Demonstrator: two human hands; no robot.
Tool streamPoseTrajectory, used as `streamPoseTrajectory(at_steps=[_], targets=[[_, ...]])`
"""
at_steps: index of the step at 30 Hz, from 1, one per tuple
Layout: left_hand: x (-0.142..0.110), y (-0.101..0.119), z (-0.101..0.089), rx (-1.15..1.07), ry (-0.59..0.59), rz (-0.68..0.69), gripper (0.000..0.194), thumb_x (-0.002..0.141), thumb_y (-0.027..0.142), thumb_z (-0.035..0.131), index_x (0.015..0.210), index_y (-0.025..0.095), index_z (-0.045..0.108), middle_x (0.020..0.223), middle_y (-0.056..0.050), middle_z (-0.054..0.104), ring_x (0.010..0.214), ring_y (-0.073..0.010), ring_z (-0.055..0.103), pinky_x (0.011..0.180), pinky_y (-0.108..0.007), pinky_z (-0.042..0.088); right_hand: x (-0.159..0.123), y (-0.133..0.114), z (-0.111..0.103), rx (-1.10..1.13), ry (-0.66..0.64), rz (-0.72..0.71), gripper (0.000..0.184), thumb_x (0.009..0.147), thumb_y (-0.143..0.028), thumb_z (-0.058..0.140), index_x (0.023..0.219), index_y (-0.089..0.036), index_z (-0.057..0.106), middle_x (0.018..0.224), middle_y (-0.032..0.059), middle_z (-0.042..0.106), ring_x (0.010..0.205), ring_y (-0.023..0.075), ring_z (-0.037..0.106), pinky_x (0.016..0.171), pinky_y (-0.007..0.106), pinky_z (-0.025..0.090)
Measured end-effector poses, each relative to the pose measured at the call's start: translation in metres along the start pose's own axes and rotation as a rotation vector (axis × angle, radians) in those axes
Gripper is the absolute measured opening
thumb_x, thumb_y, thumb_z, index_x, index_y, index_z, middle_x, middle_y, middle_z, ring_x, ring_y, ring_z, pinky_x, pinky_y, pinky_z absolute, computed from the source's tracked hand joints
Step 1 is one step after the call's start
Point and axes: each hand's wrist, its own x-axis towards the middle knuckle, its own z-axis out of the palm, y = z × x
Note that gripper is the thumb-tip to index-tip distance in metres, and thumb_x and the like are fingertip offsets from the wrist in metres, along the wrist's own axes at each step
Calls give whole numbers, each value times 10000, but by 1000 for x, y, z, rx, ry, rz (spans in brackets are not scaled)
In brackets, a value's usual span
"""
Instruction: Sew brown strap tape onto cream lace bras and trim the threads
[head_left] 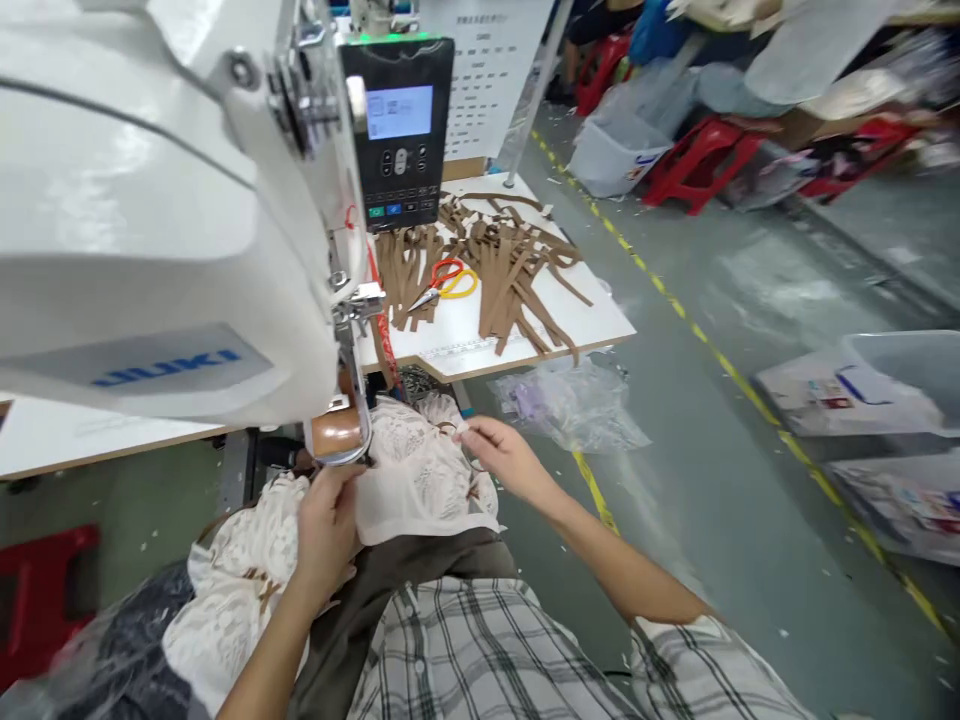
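Below the head of a white sewing machine (157, 230), over the person's lap, lies a white lace garment (427, 480) with smooth pale panels and small brown pieces on it; it sits just beside the machine's narrow metal end (337, 430), which has a shiny orange-brown part. The left hand (328, 525) is at the garment's left side, close to that metal end; its fingers are curled closed on the fabric edge. The right hand (510, 462) comes from the other side; its thumb and forefinger pinch a pale bit at the garment's upper right edge.

Left of the left hand, more white lace pieces (247, 590) with brown bits lie heaped, partly over dark plastic (139, 640); a red stool (49, 590) stands farther left.

Beyond the hands, the white bench (465, 335) carries many loose brown strips (510, 275); scissors (454, 280) with one red and one yellow handle lie among them, their blades pointing left; a black control panel (400, 130) with a lit screen stands upright behind. Right of the bench's near corner, below its edge, is a crumpled clear bag (574, 400); a yellow line (697, 330) crosses the green-grey floor (645, 440).
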Motion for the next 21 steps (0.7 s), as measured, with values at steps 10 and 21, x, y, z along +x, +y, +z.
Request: streamPoseTrajectory(at_steps=[10, 21], targets=[[2, 64, -34, -61, -368, 326, 192, 944, 270, 561, 1045, 181, 698, 820, -48, 681, 734, -144, 619, 642, -242, 460, -19, -35, 63, -788, -684, -302, 310, 992, -307, 466, 784, -160, 643, 734, 21, 638, 692, 134, 554, 615, 242, 326], [-8, 50, -23, 48, -243, 239, 251, 976, 311, 463, 802, 196, 600, 727, -28, 639, 670, -156, 598, 602, -259, 443, -25, -26, 73, -581, -392, -241, 105, 865, -204, 616, 801, -196, 698, 648, -25, 514, 629, 108, 478, 590, 229, 318]])
